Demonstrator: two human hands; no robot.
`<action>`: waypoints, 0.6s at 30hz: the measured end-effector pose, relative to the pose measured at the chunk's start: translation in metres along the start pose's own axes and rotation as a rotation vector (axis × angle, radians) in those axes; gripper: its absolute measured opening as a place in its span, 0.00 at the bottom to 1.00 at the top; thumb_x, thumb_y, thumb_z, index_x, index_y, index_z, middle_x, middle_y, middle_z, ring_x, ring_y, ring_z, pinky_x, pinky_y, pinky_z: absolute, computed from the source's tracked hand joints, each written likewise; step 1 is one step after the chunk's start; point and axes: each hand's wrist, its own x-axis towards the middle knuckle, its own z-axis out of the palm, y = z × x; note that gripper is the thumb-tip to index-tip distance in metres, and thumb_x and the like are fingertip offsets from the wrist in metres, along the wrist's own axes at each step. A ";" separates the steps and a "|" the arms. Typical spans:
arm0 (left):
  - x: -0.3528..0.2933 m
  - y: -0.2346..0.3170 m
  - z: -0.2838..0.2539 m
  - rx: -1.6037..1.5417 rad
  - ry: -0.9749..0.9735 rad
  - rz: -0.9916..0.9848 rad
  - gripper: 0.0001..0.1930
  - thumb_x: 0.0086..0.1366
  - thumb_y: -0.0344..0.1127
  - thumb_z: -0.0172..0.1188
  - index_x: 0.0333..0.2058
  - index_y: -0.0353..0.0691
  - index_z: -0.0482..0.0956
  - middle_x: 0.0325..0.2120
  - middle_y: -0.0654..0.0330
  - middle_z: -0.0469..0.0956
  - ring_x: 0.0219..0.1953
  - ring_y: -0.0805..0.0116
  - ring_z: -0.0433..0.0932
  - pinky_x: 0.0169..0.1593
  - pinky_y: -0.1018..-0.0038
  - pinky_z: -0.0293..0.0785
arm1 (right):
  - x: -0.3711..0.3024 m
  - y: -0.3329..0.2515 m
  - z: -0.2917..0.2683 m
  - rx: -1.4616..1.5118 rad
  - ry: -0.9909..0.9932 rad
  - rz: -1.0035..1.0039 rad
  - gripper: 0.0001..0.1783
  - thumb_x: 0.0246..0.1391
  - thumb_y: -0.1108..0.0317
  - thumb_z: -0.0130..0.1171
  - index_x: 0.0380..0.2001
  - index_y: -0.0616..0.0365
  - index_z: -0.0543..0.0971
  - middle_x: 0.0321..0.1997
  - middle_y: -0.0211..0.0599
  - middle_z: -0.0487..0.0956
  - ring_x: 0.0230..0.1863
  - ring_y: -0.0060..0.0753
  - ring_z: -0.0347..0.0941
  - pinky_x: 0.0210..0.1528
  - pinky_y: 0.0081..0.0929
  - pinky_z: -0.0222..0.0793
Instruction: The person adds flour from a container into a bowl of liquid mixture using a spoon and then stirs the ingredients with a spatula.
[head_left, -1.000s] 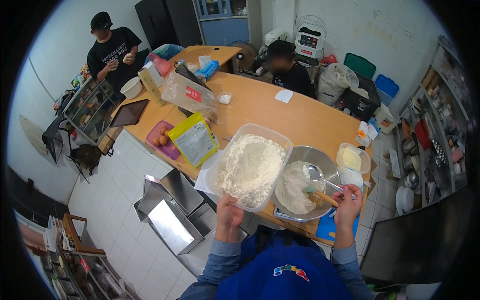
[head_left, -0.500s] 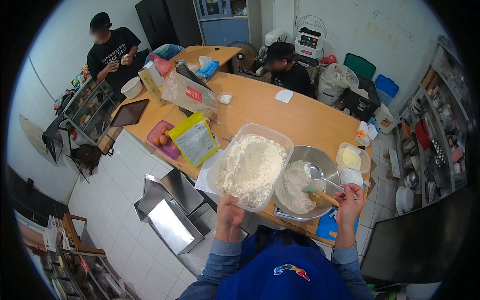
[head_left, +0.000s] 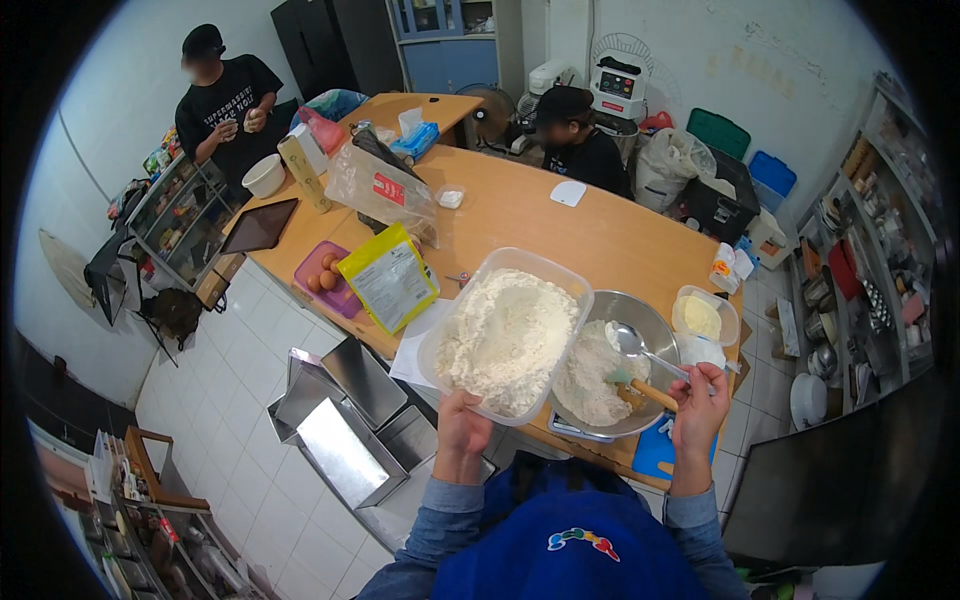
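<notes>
My left hand (head_left: 463,424) is closed on the near edge of a clear plastic container (head_left: 432,352) of white flour (head_left: 515,330), raised beside a steel mixing bowl (head_left: 668,338). More flour (head_left: 590,375) lies in the bowl. In my right hand (head_left: 700,412) is the handle of a metal spoon (head_left: 630,340), its head over the bowl. A spatula (head_left: 655,393) with a wooden handle and pale green blade rests in the bowl, close to my right fingers. The bowl stands on what looks like a kitchen scale (head_left: 577,431), mostly hidden beneath it.
A tub of pale yellow powder (head_left: 700,318) stands right of the bowl. Leftward are a yellow-and-white pouch (head_left: 392,280), a pink tray (head_left: 345,305) with several eggs and a plastic bag (head_left: 380,190). Metal pans (head_left: 350,450) sit below the table's left edge. Two people are beyond the table.
The flour container has shifted slightly to the right, overlapping a little more of the bowl. The spoon's head has moved slightly left and up over the bowl.
</notes>
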 end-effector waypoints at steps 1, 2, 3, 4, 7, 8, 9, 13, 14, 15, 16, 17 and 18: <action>0.000 0.000 0.000 -0.007 -0.008 -0.011 0.35 0.43 0.24 0.42 0.55 0.31 0.51 0.53 0.47 0.59 0.56 0.51 0.59 0.60 0.56 0.53 | -0.001 -0.002 0.003 0.001 0.001 -0.001 0.06 0.53 0.74 0.49 0.34 0.60 0.66 0.31 0.40 0.75 0.22 0.22 0.71 0.24 0.18 0.72; -0.001 0.000 0.001 -0.006 -0.009 -0.012 0.35 0.43 0.24 0.42 0.55 0.31 0.51 0.53 0.47 0.59 0.56 0.51 0.59 0.60 0.56 0.53 | -0.001 -0.004 0.007 0.011 -0.028 -0.010 0.06 0.53 0.74 0.49 0.35 0.60 0.66 0.31 0.40 0.74 0.22 0.22 0.71 0.24 0.18 0.72; -0.002 -0.001 0.003 -0.003 -0.011 -0.025 0.35 0.43 0.24 0.42 0.55 0.31 0.51 0.54 0.47 0.59 0.56 0.51 0.59 0.60 0.56 0.52 | -0.001 -0.006 0.012 0.022 -0.057 -0.018 0.06 0.53 0.74 0.49 0.35 0.60 0.66 0.31 0.40 0.74 0.22 0.21 0.71 0.24 0.18 0.72; -0.003 -0.001 0.005 0.001 -0.012 -0.037 0.35 0.43 0.24 0.42 0.55 0.31 0.51 0.54 0.47 0.59 0.56 0.51 0.59 0.60 0.56 0.52 | -0.003 -0.010 0.017 0.022 -0.056 -0.019 0.06 0.53 0.74 0.49 0.35 0.60 0.66 0.31 0.40 0.74 0.22 0.21 0.71 0.24 0.18 0.72; -0.006 -0.006 0.007 -0.029 -0.032 -0.082 0.35 0.43 0.24 0.42 0.56 0.31 0.51 0.54 0.47 0.59 0.56 0.51 0.59 0.59 0.56 0.53 | -0.009 -0.015 0.035 -0.013 -0.078 -0.045 0.05 0.54 0.74 0.48 0.34 0.59 0.66 0.31 0.39 0.74 0.23 0.20 0.69 0.25 0.18 0.71; -0.006 -0.007 0.008 -0.028 -0.031 -0.081 0.35 0.43 0.24 0.42 0.56 0.31 0.51 0.54 0.47 0.59 0.56 0.51 0.59 0.59 0.56 0.53 | -0.012 -0.013 0.042 -0.069 -0.089 -0.112 0.05 0.54 0.74 0.48 0.35 0.60 0.67 0.31 0.38 0.74 0.23 0.21 0.70 0.26 0.18 0.71; -0.007 -0.007 0.011 -0.055 -0.026 -0.102 0.36 0.41 0.23 0.42 0.56 0.32 0.50 0.53 0.48 0.59 0.55 0.51 0.60 0.58 0.57 0.56 | -0.015 -0.013 0.046 -0.126 -0.100 -0.182 0.06 0.54 0.74 0.48 0.36 0.61 0.67 0.31 0.38 0.74 0.24 0.21 0.70 0.27 0.17 0.70; -0.008 -0.011 0.013 -0.087 -0.036 -0.136 0.38 0.40 0.21 0.42 0.56 0.33 0.50 0.53 0.48 0.59 0.55 0.51 0.61 0.56 0.58 0.60 | -0.031 -0.004 0.050 -0.718 -0.473 -0.729 0.07 0.53 0.78 0.47 0.36 0.65 0.72 0.29 0.40 0.75 0.28 0.26 0.73 0.29 0.18 0.69; -0.008 -0.012 0.014 -0.087 -0.036 -0.135 0.38 0.40 0.21 0.42 0.56 0.33 0.50 0.53 0.48 0.59 0.55 0.51 0.61 0.56 0.58 0.60 | -0.033 -0.002 0.053 -0.717 -0.473 -0.729 0.07 0.53 0.78 0.47 0.36 0.65 0.72 0.29 0.40 0.75 0.28 0.26 0.73 0.29 0.18 0.69; -0.009 -0.012 0.015 -0.082 -0.037 -0.133 0.37 0.40 0.20 0.42 0.56 0.33 0.49 0.53 0.48 0.59 0.55 0.51 0.61 0.56 0.58 0.60 | -0.034 0.001 0.054 -0.656 -0.454 -0.799 0.08 0.50 0.80 0.48 0.36 0.65 0.72 0.29 0.43 0.75 0.27 0.31 0.74 0.30 0.21 0.69; -0.010 -0.012 0.015 -0.077 -0.037 -0.132 0.37 0.40 0.20 0.41 0.56 0.33 0.49 0.53 0.48 0.59 0.55 0.51 0.61 0.56 0.58 0.60 | -0.034 0.002 0.055 -0.594 -0.434 -0.866 0.10 0.48 0.81 0.48 0.36 0.65 0.72 0.29 0.45 0.75 0.27 0.36 0.74 0.31 0.24 0.69; -0.009 -0.013 0.015 -0.077 -0.037 -0.131 0.37 0.40 0.20 0.41 0.56 0.33 0.49 0.53 0.48 0.59 0.55 0.51 0.61 0.56 0.58 0.60 | -0.033 0.002 0.055 -0.595 -0.435 -0.866 0.10 0.48 0.81 0.48 0.36 0.65 0.72 0.29 0.45 0.75 0.27 0.36 0.74 0.31 0.24 0.69; -0.008 -0.014 0.013 -0.083 -0.033 -0.123 0.37 0.40 0.20 0.41 0.56 0.33 0.50 0.53 0.48 0.59 0.55 0.51 0.60 0.57 0.58 0.59 | -0.031 0.002 0.054 -0.641 -0.448 -0.813 0.09 0.50 0.80 0.48 0.36 0.65 0.72 0.29 0.43 0.75 0.28 0.30 0.74 0.30 0.21 0.69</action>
